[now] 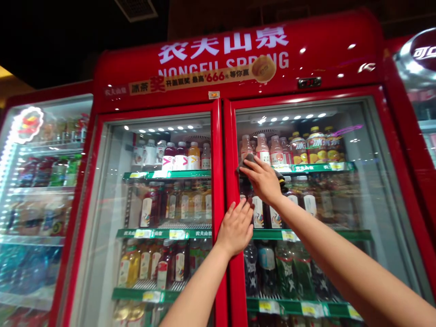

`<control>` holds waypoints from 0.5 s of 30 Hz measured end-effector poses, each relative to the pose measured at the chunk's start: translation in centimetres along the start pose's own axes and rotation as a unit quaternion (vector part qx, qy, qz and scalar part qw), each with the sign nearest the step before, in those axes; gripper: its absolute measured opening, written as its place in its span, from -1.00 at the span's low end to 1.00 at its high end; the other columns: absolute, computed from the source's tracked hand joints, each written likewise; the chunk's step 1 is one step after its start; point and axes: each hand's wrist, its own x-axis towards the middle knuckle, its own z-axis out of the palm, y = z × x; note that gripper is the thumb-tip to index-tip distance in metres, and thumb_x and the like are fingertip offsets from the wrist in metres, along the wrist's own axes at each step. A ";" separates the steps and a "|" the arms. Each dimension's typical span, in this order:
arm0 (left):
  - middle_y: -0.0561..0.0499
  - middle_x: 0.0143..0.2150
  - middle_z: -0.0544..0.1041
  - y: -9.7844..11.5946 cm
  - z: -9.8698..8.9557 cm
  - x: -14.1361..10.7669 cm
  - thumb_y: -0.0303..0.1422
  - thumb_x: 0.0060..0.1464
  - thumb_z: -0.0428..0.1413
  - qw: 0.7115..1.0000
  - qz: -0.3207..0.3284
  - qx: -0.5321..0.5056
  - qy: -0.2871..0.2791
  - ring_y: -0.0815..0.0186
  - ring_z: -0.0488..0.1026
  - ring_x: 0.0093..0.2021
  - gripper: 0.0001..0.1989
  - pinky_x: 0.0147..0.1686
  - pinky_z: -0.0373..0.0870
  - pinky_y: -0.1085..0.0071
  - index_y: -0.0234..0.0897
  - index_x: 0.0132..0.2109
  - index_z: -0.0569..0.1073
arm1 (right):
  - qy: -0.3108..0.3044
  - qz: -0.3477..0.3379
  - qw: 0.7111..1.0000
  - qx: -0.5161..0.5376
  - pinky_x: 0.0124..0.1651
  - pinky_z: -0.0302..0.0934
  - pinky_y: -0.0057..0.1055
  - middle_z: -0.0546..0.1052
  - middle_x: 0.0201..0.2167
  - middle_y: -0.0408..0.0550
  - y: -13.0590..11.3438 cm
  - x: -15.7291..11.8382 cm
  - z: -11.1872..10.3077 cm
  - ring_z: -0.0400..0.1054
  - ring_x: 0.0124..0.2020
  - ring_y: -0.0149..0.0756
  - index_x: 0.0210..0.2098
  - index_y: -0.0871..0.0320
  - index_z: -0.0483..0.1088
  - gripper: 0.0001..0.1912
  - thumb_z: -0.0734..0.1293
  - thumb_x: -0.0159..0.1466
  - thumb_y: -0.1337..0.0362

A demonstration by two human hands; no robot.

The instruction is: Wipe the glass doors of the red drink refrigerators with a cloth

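Observation:
My right hand (264, 181) presses a dark grey cloth (249, 160) against the glass of the right fridge door, near its left edge at the level of the top shelf. Part of the cloth, with a yellow-and-black edge, sticks out beside the palm. Lower and to the left, my left hand (236, 227) lies flat with fingers stretched out on the red door frame (235, 281) and the edge of the glass. It holds nothing. Both doors of the red drinks fridge (323, 68) are closed.
Behind the glass, bottles (316, 145) stand on shelves with green price rails (163, 234). The left door (216, 136) adjoins the right one at the middle. Another lit fridge (44, 190) stands at the left, and one more red fridge (418, 104) at the right.

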 end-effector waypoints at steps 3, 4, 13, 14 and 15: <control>-0.08 0.21 0.53 0.1 0.3 -0.3 -0.24 0.25 0.07 1.000 -0.006 -0.010 0.005 0.15 0.25 0.38 -0.58 0.46 0.00 0.12 -0.26 0.19 0.48 | -0.049 -0.079 0.996 -0.008 0.35 0.16 -0.01 0.40 0.30 -0.19 -1.4 -1.1 0.6 0.14 0.39 -0.05 0.20 -0.07 0.44 -0.54 0.28 0.35 0.39; -0.08 0.20 0.54 0.2 0.4 -0.3 -0.23 0.25 0.06 1.000 -0.008 -0.011 0.006 0.15 0.27 0.37 -0.58 0.46 0.01 0.12 -0.26 0.19 0.48 | -0.061 -0.098 0.993 -0.010 0.35 0.15 -0.02 0.40 0.30 -0.19 -1.4 -1.5 0.5 0.14 0.39 -0.07 0.20 -0.07 0.44 -0.53 0.28 0.34 0.39; -0.07 0.27 0.48 0.2 0.3 -1.0 -0.20 0.27 0.04 1.000 0.002 -0.004 0.013 0.17 0.13 0.45 -0.52 0.46 0.02 0.13 -0.29 0.25 0.42 | -0.012 -0.002 0.999 -0.046 0.29 0.19 0.02 0.35 0.34 -0.10 -1.7 1.4 0.7 0.08 0.41 0.00 0.26 -0.08 0.38 -0.47 0.26 0.34 0.41; -0.07 0.27 0.48 0.2 0.4 -1.3 -0.20 0.28 0.04 1.000 0.006 -0.002 0.015 0.17 0.15 0.44 -0.53 0.46 0.00 0.13 -0.29 0.25 0.43 | -0.015 -0.011 0.999 -0.050 0.29 0.18 0.01 0.35 0.34 -0.11 -2.0 0.7 0.8 0.08 0.41 -0.01 0.26 -0.09 0.38 -0.47 0.27 0.34 0.41; -0.07 0.26 0.49 0.3 0.5 -1.7 -0.20 0.28 0.04 1.000 0.011 0.001 0.019 0.17 0.17 0.43 -0.53 0.46 -0.01 0.14 -0.29 0.24 0.44 | -0.025 -0.032 0.998 -0.051 0.27 0.18 -0.01 0.36 0.34 -0.13 -2.2 -0.2 0.8 0.09 0.40 -0.02 0.24 -0.11 0.39 -0.48 0.28 0.34 0.40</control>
